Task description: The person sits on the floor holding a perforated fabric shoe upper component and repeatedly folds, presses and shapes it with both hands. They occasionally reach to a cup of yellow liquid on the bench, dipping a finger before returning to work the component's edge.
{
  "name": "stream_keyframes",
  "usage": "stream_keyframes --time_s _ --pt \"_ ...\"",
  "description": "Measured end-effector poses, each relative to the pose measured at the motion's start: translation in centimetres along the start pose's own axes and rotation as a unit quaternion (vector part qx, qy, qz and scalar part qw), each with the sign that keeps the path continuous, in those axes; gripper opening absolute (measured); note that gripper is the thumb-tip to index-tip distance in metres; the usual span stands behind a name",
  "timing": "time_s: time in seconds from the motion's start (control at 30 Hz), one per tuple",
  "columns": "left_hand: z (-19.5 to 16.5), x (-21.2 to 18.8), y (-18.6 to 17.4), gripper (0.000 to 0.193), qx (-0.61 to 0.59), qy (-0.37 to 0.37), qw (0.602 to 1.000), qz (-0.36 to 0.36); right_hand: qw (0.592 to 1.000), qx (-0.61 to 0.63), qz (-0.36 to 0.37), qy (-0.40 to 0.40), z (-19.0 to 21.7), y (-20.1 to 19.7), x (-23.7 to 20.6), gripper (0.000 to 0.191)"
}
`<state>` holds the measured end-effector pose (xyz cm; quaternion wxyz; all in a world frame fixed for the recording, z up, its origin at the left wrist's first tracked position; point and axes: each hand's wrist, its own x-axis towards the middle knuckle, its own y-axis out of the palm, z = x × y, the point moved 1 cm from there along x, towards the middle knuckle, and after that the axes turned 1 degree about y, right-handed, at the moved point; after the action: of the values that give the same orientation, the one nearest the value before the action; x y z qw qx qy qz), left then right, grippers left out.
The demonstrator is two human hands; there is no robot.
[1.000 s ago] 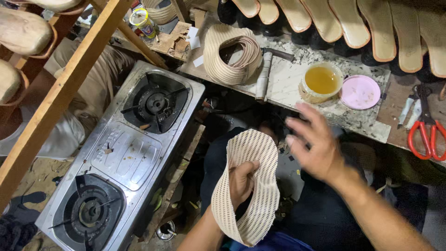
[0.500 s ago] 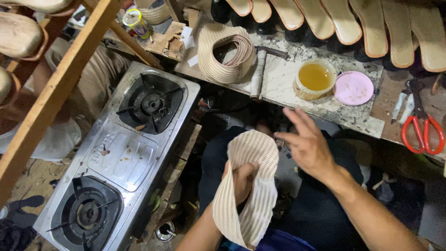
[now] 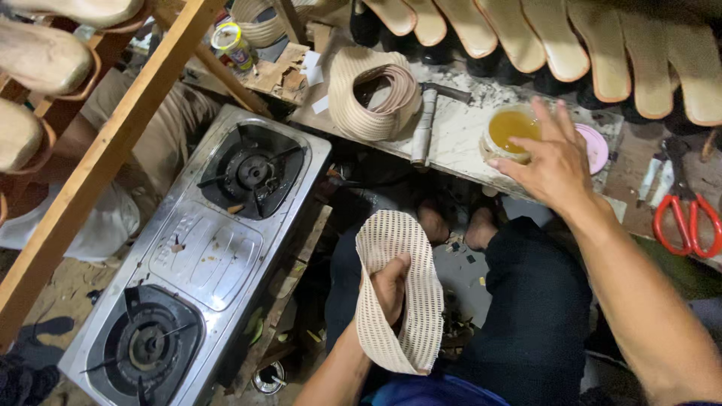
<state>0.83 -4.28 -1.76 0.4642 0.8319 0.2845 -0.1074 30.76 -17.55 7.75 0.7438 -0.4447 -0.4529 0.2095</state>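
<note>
I see the left hand [image 3: 391, 289] clenched on a beige woven insole piece [image 3: 398, 289], held upright over the lap, well below the bench [image 3: 459, 135]. The right hand [image 3: 553, 162] is released, fingers spread, over the cup of yellow glue [image 3: 510, 129] standing on the bench beside a pink lid [image 3: 598, 146].

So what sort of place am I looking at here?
Most likely a small, cramped shoemaking workshop. A row of tan insoles lines the top edge of a stone slab bench, wooden shoe lasts sit on a rack, and the left hand holds a ribbed sole-shaped piece.
</note>
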Motion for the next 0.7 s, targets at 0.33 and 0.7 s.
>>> stream_keyframes --time_s 0.33,0.7 --pt "-1.1 -1.1 2.5 0.026 -0.018 0.001 0.999 0.029 0.961 0.271 0.032 -0.042 11.4 -1.4 -9.1 0.039" --pt "-2.1 -2.7 3.9 0.035 -0.027 -0.029 0.998 0.038 0.942 0.323 0.053 -0.071 11.0 -0.9 -9.8 0.049"
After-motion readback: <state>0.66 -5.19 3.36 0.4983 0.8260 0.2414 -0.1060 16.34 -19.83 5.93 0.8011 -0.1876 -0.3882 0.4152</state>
